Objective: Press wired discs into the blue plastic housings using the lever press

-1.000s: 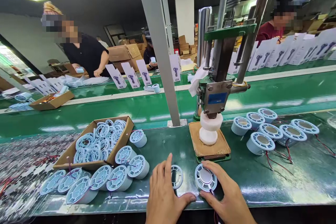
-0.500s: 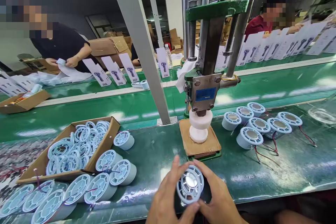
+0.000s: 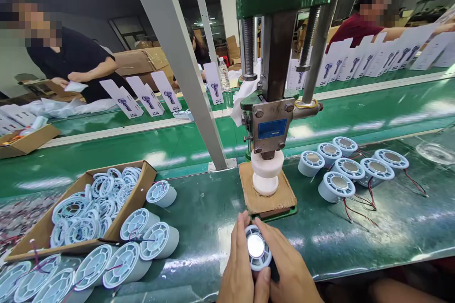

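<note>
Between both hands, close to the bench's near edge, is a light blue round housing (image 3: 258,261) with a shiny silver disc in its middle. My left hand (image 3: 237,265) wraps its left side, and my right hand (image 3: 289,265) closes round the right side, thumbs together at the bottom. Just beyond them stands a press with a white upper pad (image 3: 267,164) over a white round base (image 3: 265,185) on a brown board (image 3: 249,194). To the right are several blue housings (image 3: 336,186) with silver discs and red and black wires.
At left, a cardboard box (image 3: 142,189) holds blue rings, with several open blue housings (image 3: 159,241) beside it. A slanted grey post (image 3: 177,57) rises behind. Across the green conveyor (image 3: 170,139) stand white boxes (image 3: 125,104) and two people.
My hands have closed more tightly round the housing, and the silver disc now shows whole in its top. The view has shifted slightly. The person at left has moved their hands.
</note>
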Available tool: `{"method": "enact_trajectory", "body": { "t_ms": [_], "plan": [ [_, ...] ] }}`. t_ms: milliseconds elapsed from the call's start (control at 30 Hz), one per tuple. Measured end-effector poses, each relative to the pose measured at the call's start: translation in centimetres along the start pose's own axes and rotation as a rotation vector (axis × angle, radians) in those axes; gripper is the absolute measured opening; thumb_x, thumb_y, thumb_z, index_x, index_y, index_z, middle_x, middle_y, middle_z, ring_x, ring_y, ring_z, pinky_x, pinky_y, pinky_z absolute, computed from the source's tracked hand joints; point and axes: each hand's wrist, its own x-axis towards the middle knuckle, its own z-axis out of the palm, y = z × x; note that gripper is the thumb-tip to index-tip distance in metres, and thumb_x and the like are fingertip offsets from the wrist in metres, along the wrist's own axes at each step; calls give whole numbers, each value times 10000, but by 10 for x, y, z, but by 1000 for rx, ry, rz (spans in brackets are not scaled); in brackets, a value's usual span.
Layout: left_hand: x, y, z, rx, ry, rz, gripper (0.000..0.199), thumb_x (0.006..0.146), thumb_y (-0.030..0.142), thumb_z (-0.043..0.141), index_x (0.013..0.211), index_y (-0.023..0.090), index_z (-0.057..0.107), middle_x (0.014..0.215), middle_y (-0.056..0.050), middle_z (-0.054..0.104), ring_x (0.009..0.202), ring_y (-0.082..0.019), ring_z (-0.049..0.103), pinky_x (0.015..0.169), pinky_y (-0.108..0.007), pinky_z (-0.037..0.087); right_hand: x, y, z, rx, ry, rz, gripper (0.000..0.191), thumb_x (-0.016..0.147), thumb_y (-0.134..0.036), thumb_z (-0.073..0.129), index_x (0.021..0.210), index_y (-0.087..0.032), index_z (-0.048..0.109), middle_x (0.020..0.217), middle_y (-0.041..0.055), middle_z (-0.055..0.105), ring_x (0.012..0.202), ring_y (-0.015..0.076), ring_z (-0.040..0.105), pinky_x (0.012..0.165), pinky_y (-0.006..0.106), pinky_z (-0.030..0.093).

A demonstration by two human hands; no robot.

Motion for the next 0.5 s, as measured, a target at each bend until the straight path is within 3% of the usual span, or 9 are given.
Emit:
{"method": "enact_trajectory", "body": {
  "t_ms": [133, 233, 300, 367, 433, 500],
  "plan": [
    [-7, -8, 12, -9, 76, -117, 601, 914, 351, 436, 1482, 197, 315, 1484, -124, 463, 1318, -290, 502, 1079, -424, 453, -2, 2, -2, -149, -61, -32, 888, 803, -134, 493, 1581, -176, 65, 1328, 108, 594, 1177, 254, 624, 914, 377, 608],
    [7, -5, -2, -89, 85, -144, 589, 779, 336, 529, 1340, 158, 498, 1308, -117, 626, 1179, -298, 609, 1020, -414, 496, 27, 0, -42, -152, -111, -148, 855, 813, -233, 473, 1582, -226, 101, 1256, 86, 644, 1045, 240, 692, 763, 300, 652],
    [27, 2, -21, -122, 76, -196, 568, 722, 332, 576, 1264, 166, 557, 1202, -88, 687, 1123, -294, 636, 994, -411, 508, 72, -8, -92, -198, -107, -196, 721, 834, -302, 499, 1527, -231, 314, 1298, 86, 615, 1078, 234, 679, 773, 290, 641],
    [54, 12, -41, -127, 95, -216, 552, 706, 348, 620, 1227, 171, 578, 1170, -78, 697, 1105, -296, 637, 997, -430, 495, 134, -21, -150, -273, 68, -174, 556, 868, -282, 513, 1414, -189, 474, 1358, 85, 561, 1230, 232, 587, 979, 379, 546],
    [84, 21, -53, -139, 130, -165, 551, 708, 348, 644, 1223, 163, 578, 1185, -89, 683, 1089, -293, 632, 1001, -449, 477, 205, -35, -202, -335, 276, -206, 536, 875, -280, 512, 1378, -96, 494, 1340, 109, 558, 1280, 207, 528, 1052, 386, 431],
    [111, 29, -54, -200, 118, -78, 530, 711, 320, 650, 1206, 143, 583, 1165, -105, 682, 1043, -281, 640, 969, -444, 486, 273, -43, -237, -316, 456, -147, 648, 847, -318, 331, 1383, 37, 408, 1308, 103, 542, 1232, 220, 520, 910, 318, 411]
  ]
}}
